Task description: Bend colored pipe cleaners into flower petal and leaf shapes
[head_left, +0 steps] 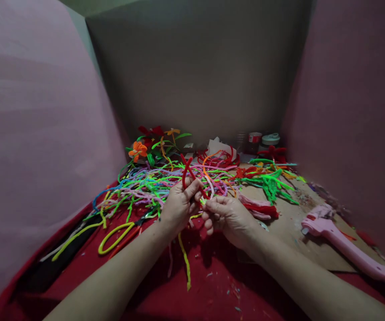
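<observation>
From afar I've got both forearms angling inward above dark red cloth (212, 285), left hand (182, 204) pinching slim red fuzzy stems (186, 171) that jut upward, right hand (224, 215) pressing thumb to fingers at a pale yellow fuzzy tuft (203, 202) between both hands.

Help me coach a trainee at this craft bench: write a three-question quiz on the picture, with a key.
1. True or false: the pink glue gun lies apart from the right hand.
2. Multiple choice: which colour are the crossed fuzzy strands rising from the left hand?
A. Blue
B. Red
C. Green
3. Fill in: the orange flower is at the back, toward the ____ side of the picture.

Key: 1. True. 2. B. 3. Left.
</observation>
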`<state>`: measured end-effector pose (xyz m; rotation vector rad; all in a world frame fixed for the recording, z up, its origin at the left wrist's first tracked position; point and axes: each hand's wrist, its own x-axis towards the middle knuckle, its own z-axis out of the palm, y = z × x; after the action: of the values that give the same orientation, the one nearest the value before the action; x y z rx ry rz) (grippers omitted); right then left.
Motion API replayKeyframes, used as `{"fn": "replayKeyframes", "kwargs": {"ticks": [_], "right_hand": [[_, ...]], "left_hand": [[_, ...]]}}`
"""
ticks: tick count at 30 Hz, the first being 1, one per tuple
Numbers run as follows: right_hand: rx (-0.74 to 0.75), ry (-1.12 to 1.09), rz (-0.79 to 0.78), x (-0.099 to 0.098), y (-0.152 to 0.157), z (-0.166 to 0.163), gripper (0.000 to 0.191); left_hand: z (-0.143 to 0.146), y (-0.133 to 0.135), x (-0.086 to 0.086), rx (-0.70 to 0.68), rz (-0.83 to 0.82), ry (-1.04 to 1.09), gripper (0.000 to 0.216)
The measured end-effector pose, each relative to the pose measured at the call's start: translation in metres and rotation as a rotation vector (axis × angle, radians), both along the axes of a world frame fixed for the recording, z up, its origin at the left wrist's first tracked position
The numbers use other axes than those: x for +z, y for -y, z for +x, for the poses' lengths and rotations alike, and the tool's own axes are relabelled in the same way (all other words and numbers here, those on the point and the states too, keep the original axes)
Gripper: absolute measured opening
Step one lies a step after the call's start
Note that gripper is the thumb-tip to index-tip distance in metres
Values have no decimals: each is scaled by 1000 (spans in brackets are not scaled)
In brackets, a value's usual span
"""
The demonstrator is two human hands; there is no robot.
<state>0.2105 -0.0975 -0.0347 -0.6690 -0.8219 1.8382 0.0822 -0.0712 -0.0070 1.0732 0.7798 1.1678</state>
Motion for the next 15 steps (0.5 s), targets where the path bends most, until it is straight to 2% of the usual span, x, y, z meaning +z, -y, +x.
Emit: {"fn": "replayKeyframes", "kwargs": {"ticks": [3, 9, 15], "right_hand": [[-10, -23, -61, 1, 0, 1, 24], [-138, -97, -101, -3, -3, 1, 26], [-127, 50, -14, -2, -2, 2, 25]], "left_hand": [[-1, 1, 2, -31, 36, -36, 22], [-2, 5, 10, -106, 71, -6, 22], [-2, 7, 12, -106, 76, -4, 22]]}}
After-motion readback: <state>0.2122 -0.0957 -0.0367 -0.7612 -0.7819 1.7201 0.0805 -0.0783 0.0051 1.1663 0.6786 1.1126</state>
